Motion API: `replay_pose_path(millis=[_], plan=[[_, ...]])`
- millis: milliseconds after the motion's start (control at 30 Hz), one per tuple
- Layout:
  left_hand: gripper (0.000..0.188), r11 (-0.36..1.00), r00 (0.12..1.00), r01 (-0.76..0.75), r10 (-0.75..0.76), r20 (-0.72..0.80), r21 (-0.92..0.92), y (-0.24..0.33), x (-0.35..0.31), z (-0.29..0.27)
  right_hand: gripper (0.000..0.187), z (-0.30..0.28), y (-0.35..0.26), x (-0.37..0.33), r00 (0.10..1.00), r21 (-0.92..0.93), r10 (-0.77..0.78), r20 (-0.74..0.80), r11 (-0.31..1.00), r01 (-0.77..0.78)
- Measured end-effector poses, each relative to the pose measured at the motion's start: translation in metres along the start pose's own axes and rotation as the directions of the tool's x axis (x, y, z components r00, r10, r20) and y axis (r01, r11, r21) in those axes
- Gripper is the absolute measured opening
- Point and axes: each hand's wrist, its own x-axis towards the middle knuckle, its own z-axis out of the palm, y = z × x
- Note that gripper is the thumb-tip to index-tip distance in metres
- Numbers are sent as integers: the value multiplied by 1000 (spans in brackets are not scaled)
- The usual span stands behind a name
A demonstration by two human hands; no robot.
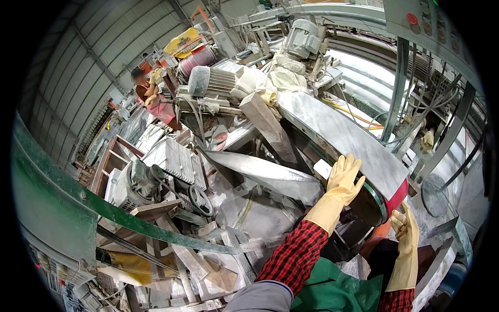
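Note:
A long white slab with grey veins [343, 132] lies along a machine bed and slopes down toward me. My left hand [340, 182], in a cream rubber glove, is beside the slab's left edge with fingers stretched out; whether it touches the slab I cannot tell. A small white block [322, 169] shows just left of those fingers. My right hand [406, 229], gloved alike, is just below the slab's near end, fingers apart and some bent, with nothing visible in it. Between the hands are a red curved piece [397, 195] and a dark round drum end with a green rim [370, 205].
A control box with a red button [411, 19] hangs at upper right on metal posts. Electric motors [303, 39], timber and stone scraps crowd the left. A green curved metal guard [130, 221] crosses the lower left. Another person [150, 93] works farther back.

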Motion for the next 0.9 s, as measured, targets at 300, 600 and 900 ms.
replay_pose_path(millis=[300, 600, 900], plan=[[52, 1000, 1000, 13, -12, 27, -10, -1, 0, 3, 53, -3, -2, -1, 1000, -41, 0, -10, 999, -1], [52, 1000, 1000, 11, -11, 2, -16, -2, -1, 4, 50, -5, -2, -1, 1000, -21, 10, -13, 1000, -10], [52, 1000, 1000, 15, -15, 2, -23, -6, 0, 10, 49, -7, -1, 1, 1000, -23, -5, -9, 1000, 5]])
